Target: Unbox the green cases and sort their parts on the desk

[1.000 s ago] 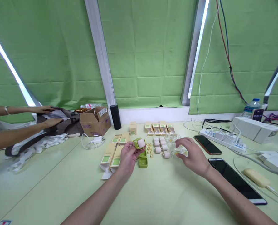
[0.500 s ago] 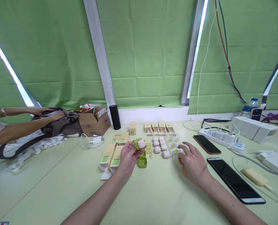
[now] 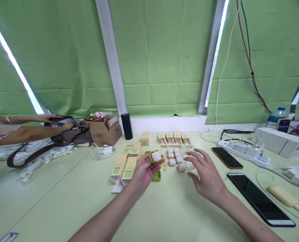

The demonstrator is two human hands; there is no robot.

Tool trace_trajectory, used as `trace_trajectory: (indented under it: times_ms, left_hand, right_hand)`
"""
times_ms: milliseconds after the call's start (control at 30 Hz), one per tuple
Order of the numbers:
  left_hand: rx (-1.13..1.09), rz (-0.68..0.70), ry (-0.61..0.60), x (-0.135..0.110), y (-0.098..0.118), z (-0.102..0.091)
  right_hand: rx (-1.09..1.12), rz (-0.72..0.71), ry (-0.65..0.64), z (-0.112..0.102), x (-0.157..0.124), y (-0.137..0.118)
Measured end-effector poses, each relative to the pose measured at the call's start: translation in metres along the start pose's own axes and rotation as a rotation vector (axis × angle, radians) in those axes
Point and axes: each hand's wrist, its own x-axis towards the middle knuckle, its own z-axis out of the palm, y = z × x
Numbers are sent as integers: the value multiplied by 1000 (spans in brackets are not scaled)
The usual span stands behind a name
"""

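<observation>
My left hand [image 3: 143, 171] is closed around a small green square case [image 3: 151, 155] with a pale pink rounded block [image 3: 155, 156] sitting in it. A green square tray [image 3: 156, 176] lies on the table just below that hand. My right hand [image 3: 206, 174] hovers with fingers spread over small clear plastic pieces [image 3: 191, 167], partly hiding them. Between the hands stand several pale pink blocks [image 3: 181, 167] in two rows. Small yellow pieces [image 3: 165, 168] lie beside them, some covered by my left hand. Beige cartons [image 3: 118, 165] with green squares lie left of my left hand.
More beige cartons [image 3: 169, 138] stand at the back. On the right are a large phone [image 3: 261, 199], a smaller phone [image 3: 227, 158], a power strip [image 3: 243, 153] and cables. At the left, a person's hands [image 3: 68, 126] touch a grey-brown bag [image 3: 68, 136] beside a cardboard box [image 3: 106, 131].
My right hand has lifted slightly off the clear pieces and its fingers have spread. The case in my left hand has turned, showing the pink block more fully. The view has shifted slightly left.
</observation>
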Motion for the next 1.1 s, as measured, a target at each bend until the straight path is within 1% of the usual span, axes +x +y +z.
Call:
trace_trajectory:
  times_ms: [133,267,333,400,467,533,567,633,700,833,900,1000,1100]
  left_hand:
    - [-20,-62,-112,-5,1,2]
    - [-26,-85,-203,-11,2,4]
    - [-34,-101,-249,-13,2,5]
    - [-27,-117,-291,-14,3,8]
    - [34,-124,-318,-15,3,11]
    - [148,-99,-299,-15,1,13]
    - [216,-65,-269,-15,0,12]
    - [365,54,-189,-14,-2,10]
    - [539,221,-126,-13,-4,6]
    - [859,554,-67,-12,-4,-3]
    - [988,696,-62,-12,-2,-5]
    - [1116,871,-113,-14,-3,-5]
    - [1133,947,-162,-14,-6,-5]
  right_hand:
    - [408,15,30,10,27,-40]
    - [688,91,-2,30,49,-68]
    - [770,116,-10,40,54,-74]
    - [827,130,13,47,55,-77]
    - [874,151,52,53,52,-75]
    - [914,180,82,58,47,-71]
    - [929,190,96,59,45,-68]
    - [944,203,119,62,41,-61]
    - [949,206,133,64,38,-56]
    - [956,181,140,65,38,-54]
    - [950,184,142,66,38,-56]
    - [985,228,170,70,37,-60]
    - [1096,272,203,75,36,-63]
